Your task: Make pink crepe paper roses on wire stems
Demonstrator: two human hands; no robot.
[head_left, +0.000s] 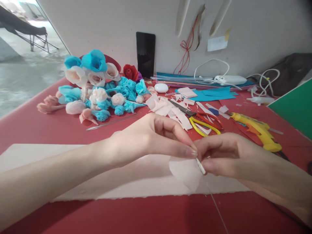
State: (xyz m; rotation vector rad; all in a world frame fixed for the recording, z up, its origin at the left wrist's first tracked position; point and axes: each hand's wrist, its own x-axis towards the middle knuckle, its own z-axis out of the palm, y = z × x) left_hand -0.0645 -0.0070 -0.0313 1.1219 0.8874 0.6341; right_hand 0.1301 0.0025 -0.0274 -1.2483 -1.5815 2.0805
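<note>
Both my hands meet over a long pale paper strip on the red table. My left hand is closed, thumb and forefinger pinching the top of a small, tightly rolled white piece. The fingers of my right hand are closed against its other side, with the thumb near the lower end. A thin, translucent paper petal spreads leftward from the rolled piece; whether they are one piece I cannot tell. A fine thread-like line runs down from there toward the table's front edge.
Blue, white and pink paper flowers are heaped at the back left. Paper scraps, scissors and a yellow glue gun lie beyond my hands. A phone leans against the wall near a white power strip.
</note>
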